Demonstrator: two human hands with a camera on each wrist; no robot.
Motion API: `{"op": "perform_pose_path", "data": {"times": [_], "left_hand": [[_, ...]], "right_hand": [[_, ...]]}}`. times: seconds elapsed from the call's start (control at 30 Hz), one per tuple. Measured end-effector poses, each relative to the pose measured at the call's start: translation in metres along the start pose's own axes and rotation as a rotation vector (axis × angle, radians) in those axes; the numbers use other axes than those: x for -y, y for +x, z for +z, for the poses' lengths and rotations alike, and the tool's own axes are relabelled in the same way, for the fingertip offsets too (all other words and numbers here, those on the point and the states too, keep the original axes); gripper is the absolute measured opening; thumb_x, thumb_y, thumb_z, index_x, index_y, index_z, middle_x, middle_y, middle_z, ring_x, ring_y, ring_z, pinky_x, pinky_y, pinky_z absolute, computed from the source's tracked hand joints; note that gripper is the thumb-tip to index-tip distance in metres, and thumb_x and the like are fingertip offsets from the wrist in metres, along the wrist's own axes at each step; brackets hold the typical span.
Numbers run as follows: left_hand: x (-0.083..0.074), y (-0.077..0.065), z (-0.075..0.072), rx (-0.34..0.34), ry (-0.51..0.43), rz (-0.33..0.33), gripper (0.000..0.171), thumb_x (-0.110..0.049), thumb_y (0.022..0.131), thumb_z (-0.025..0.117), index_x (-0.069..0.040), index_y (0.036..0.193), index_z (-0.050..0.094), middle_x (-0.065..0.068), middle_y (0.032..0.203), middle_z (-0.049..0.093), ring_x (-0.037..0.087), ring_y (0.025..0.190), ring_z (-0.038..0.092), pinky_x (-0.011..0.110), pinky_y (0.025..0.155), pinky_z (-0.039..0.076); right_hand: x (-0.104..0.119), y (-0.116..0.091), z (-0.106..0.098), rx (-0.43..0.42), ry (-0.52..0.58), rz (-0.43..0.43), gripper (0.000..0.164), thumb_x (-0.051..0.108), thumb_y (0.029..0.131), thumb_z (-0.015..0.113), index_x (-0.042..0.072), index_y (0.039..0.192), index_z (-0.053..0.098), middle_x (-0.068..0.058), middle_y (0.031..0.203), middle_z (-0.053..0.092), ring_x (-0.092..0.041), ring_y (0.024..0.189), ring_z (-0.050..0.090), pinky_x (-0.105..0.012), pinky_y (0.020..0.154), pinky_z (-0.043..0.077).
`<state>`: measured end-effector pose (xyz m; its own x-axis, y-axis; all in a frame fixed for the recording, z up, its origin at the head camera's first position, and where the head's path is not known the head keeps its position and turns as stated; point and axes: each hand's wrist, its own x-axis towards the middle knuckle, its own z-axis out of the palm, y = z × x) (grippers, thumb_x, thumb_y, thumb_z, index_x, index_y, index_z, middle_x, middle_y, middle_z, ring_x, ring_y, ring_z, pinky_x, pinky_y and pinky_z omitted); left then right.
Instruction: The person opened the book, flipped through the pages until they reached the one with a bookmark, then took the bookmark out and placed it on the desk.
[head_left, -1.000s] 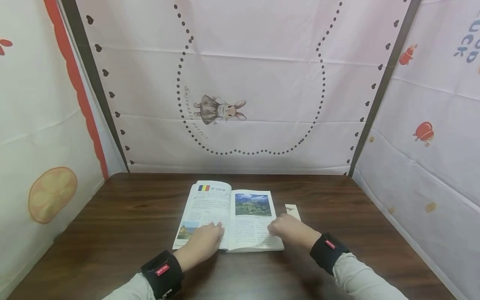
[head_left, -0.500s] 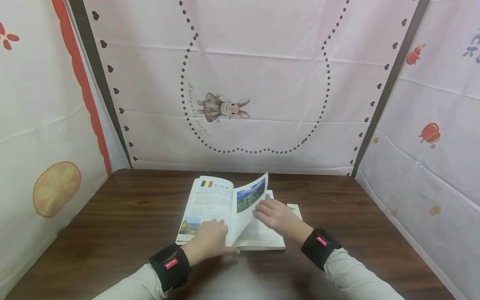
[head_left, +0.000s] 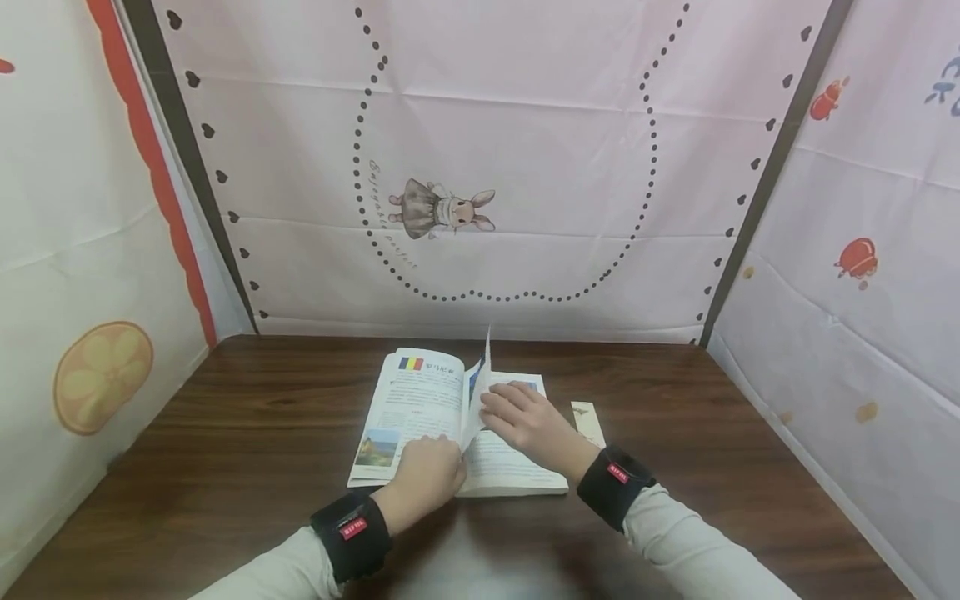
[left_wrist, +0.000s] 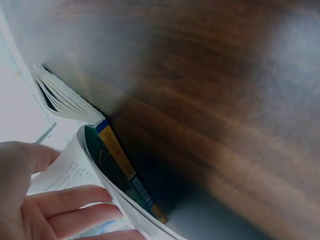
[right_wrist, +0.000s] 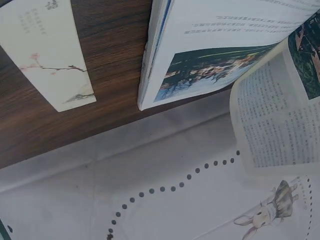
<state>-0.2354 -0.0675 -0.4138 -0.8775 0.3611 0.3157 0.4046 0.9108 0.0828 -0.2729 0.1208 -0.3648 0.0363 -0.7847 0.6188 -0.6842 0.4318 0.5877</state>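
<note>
An open book (head_left: 416, 400) with printed pages and colour pictures lies on the dark wooden table. My left hand (head_left: 426, 473) rests on the lower part of its left page. In the left wrist view its fingers (left_wrist: 82, 205) lie extended on the paper, with the thumb apart from them. One page (head_left: 486, 358) stands almost upright near the gutter. My right hand (head_left: 528, 421) touches this page from the right, fingers fairly straight; its thumb is hidden. In the right wrist view the lifted page (right_wrist: 272, 120) curves over, and no part of the right hand shows there.
Right of the book lies a pale bookmark (head_left: 588, 422) with a branch drawing. A white cloth (head_left: 525, 167) with a rabbit print hangs behind the table (head_left: 262, 417). Printed cloths also hang at the left (head_left: 97, 250) and right (head_left: 847, 275) sides.
The right page has been lifted from lying flat to nearly upright, swinging left. My right hand has moved left with it. My left hand stays on the lower left page, shifted slightly right.
</note>
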Motion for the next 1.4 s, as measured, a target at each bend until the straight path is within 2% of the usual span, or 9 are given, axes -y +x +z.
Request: {"op": "perform_pose_path", "data": {"times": [0.17,0.33,0.5,0.6,0.67,0.77,1.0,1.1,1.4], "left_hand": [[0.012,0.004,-0.009,-0.021,-0.331,-0.209,0.028,-0.02,0.087,0.06,-0.005,0.064,0.057,-0.001,0.049,0.045,0.009,0.04,0.039,0.019,0.039,0.026],[0.025,0.005,-0.015,-0.163,-0.456,-0.269,0.026,-0.009,0.084,0.063,0.003,0.107,0.056,0.005,0.064,0.056,0.008,0.047,0.043,0.019,0.042,0.031],[0.028,0.0,-0.012,-0.222,-0.319,-0.155,0.069,0.01,0.077,0.061,-0.01,0.137,0.035,0.013,0.088,0.054,0.013,0.056,0.044,0.022,0.048,0.038],[0.027,-0.003,-0.008,-0.255,-0.146,-0.064,0.091,0.014,0.072,0.063,-0.023,0.145,0.025,0.025,0.13,0.037,0.03,0.096,0.053,0.037,0.078,0.048],[0.027,-0.005,-0.005,-0.256,-0.045,-0.018,0.101,0.016,0.069,0.064,-0.032,0.147,0.022,0.026,0.147,0.015,0.042,0.127,0.034,0.056,0.098,0.037],[0.03,-0.007,-0.002,-0.188,0.041,0.083,0.098,0.017,0.071,0.063,-0.035,0.146,0.027,0.019,0.157,0.002,0.046,0.142,0.003,0.072,0.105,0.012],[0.03,-0.005,-0.001,0.19,0.028,0.378,0.061,0.007,0.082,0.058,-0.021,0.135,0.052,0.011,0.154,0.03,0.039,0.143,0.019,0.063,0.11,0.022],[0.025,-0.008,-0.004,0.268,-0.002,0.336,0.049,0.004,0.083,0.057,-0.013,0.13,0.058,0.012,0.147,0.042,0.038,0.139,0.03,0.056,0.11,0.029],[0.019,-0.007,-0.006,0.249,-0.022,0.138,0.035,-0.009,0.091,0.057,-0.002,0.126,0.058,0.016,0.138,0.051,0.033,0.127,0.049,0.046,0.1,0.044]], "right_hand": [[-0.005,-0.012,0.0,0.036,0.069,0.145,0.038,0.02,0.068,0.082,0.008,0.1,0.064,-0.007,0.108,0.068,-0.022,0.107,0.063,-0.033,0.091,0.052],[-0.002,-0.031,-0.001,0.309,0.166,0.313,0.022,0.014,0.074,0.078,0.011,0.093,0.066,-0.001,0.094,0.068,-0.017,0.096,0.065,-0.03,0.085,0.053],[0.005,-0.05,0.001,0.683,0.321,0.491,0.02,0.021,0.084,0.069,0.007,0.098,0.069,-0.006,0.096,0.07,-0.019,0.089,0.067,-0.033,0.079,0.054],[0.008,-0.061,0.004,0.804,0.427,0.536,0.023,0.026,0.085,0.068,0.006,0.096,0.069,-0.007,0.09,0.07,-0.018,0.079,0.066,-0.032,0.072,0.055],[0.01,-0.066,0.006,0.831,0.478,0.547,0.025,0.032,0.084,0.068,0.007,0.089,0.067,-0.003,0.08,0.067,-0.014,0.068,0.061,-0.028,0.063,0.052],[0.012,-0.069,0.006,0.866,0.487,0.555,0.038,0.043,0.08,0.07,0.007,0.09,0.064,0.0,0.074,0.063,-0.013,0.064,0.058,-0.028,0.059,0.049],[0.008,-0.065,0.001,0.911,0.435,0.542,0.066,0.048,0.065,0.08,0.0,0.107,0.061,-0.006,0.084,0.067,-0.02,0.073,0.063,-0.035,0.068,0.052],[0.009,-0.068,0.0,0.911,0.43,0.54,0.073,0.048,0.065,0.08,-0.002,0.114,0.059,-0.01,0.092,0.069,-0.024,0.079,0.065,-0.037,0.071,0.054],[0.003,-0.07,-0.002,0.924,0.541,0.569,0.047,0.041,0.075,0.076,0.007,0.106,0.067,-0.005,0.094,0.071,-0.016,0.08,0.064,-0.033,0.072,0.053]]}}
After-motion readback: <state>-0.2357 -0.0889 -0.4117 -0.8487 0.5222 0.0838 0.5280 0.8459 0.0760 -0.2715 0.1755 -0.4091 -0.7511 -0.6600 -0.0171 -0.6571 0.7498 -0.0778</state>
